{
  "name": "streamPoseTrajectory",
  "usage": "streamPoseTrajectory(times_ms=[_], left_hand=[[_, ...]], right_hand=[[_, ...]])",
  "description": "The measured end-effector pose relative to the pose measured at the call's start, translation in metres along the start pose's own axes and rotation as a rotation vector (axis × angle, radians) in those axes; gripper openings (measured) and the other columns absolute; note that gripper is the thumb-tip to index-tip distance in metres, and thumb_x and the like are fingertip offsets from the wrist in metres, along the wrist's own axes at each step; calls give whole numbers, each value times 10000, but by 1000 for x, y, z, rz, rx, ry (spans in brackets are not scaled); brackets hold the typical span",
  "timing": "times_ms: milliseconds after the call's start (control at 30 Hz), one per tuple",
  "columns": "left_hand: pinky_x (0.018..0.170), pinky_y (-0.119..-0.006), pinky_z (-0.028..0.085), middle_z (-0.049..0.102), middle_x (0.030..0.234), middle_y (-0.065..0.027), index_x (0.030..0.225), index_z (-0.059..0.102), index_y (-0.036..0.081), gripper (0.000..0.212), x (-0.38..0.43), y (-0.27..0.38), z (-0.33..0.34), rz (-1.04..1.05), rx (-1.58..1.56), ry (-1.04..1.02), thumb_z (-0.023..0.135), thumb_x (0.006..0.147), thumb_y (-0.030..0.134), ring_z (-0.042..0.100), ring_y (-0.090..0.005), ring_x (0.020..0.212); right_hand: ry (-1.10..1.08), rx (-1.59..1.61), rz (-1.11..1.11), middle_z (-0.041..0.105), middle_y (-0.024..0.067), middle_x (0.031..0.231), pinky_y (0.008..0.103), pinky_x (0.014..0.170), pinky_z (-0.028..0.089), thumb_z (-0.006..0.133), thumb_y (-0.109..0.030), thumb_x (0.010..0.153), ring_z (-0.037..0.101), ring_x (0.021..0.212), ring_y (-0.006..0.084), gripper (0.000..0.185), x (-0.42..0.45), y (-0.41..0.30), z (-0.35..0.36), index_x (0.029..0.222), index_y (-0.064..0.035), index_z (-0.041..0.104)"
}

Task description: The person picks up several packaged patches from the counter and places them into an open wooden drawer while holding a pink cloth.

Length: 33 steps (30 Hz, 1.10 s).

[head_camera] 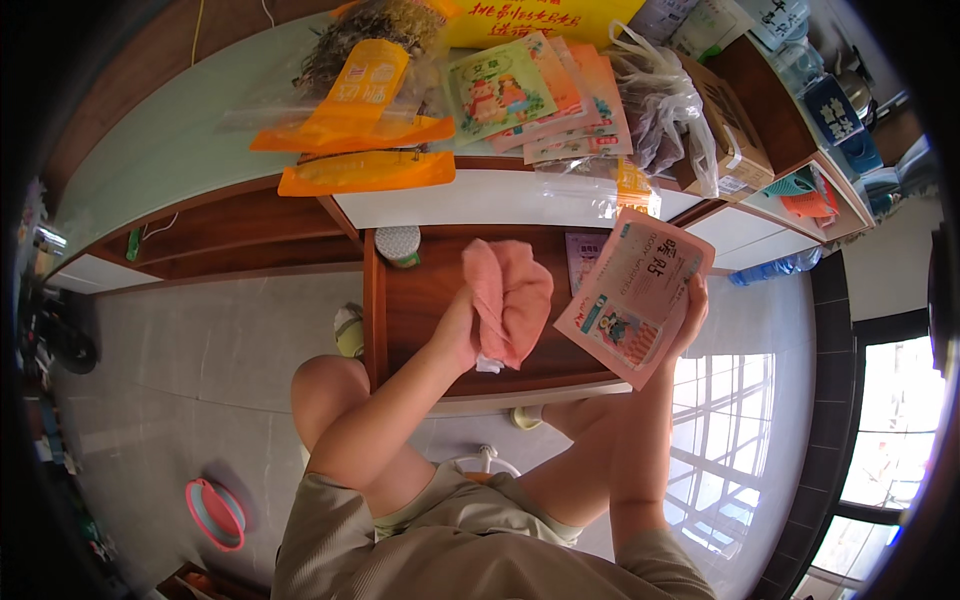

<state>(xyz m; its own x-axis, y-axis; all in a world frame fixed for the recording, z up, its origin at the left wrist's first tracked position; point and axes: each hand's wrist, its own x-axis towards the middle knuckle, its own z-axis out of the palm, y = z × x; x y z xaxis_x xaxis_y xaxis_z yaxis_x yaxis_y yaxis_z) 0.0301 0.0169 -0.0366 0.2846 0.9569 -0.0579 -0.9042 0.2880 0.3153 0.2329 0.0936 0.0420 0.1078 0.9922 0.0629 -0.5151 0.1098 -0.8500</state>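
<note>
A crumpled pink cloth is bunched in my left hand, over the open wooden drawer. Something white pokes out below the cloth. My right hand grips a pink body warmer packet by its right edge, its printed side facing up. Inside the drawer, a purple packet lies partly hidden behind the pink one, and a round container with a patterned lid stands in the back left corner. Green and orange printed packets lie fanned on the cabinet top above.
Orange-edged plastic bags, a knotted plastic bag and a cardboard box crowd the cabinet top. A blue plastic bottle lies beside the cabinet at right. A pink and grey collapsible basin rests on the floor at lower left.
</note>
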Motion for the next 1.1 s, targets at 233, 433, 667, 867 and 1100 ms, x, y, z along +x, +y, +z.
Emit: streamPoseTrajectory(times_ms=[233,433,667,867,1100], left_hand=[[693,-265,452,537,908,-55,1049,460,45,332,-9,3,38,141,35,382,354,874,307,527,-141,830],[782,-256,425,536,996,-29,1108,461,99,385,-5,-8,27,59,75,239,333,886,386,516,-131,899],[827,-256,415,474,1086,-19,1149,420,132,297,3,-1,30,134,142,106,338,904,279,484,-119,960],[922,-270,345,412,1217,-4,1229,360,118,339,2,-4,37,50,-62,38,325,906,212,422,-125,1077],[735,-250,445,511,939,-13,1103,455,156,264,6,-7,29,-16,4,111,340,907,289,512,-106,855]], right_hand=[[-559,-651,-372,547,93,631,288,552,411,476,-176,753,525,576,222,207,-19,16,13,686,8,542],[-1117,-860,-263,435,108,607,362,522,395,540,-98,676,461,575,293,109,-60,49,46,632,-8,496],[-944,-969,-191,435,127,623,351,522,372,530,-115,749,464,578,288,163,-44,63,40,655,10,487],[-733,-782,-15,419,61,630,267,536,343,487,-80,797,408,583,164,144,-35,74,22,694,19,471],[-742,-695,-62,452,85,631,288,580,377,467,-23,784,451,608,174,91,-66,73,36,717,15,517]])
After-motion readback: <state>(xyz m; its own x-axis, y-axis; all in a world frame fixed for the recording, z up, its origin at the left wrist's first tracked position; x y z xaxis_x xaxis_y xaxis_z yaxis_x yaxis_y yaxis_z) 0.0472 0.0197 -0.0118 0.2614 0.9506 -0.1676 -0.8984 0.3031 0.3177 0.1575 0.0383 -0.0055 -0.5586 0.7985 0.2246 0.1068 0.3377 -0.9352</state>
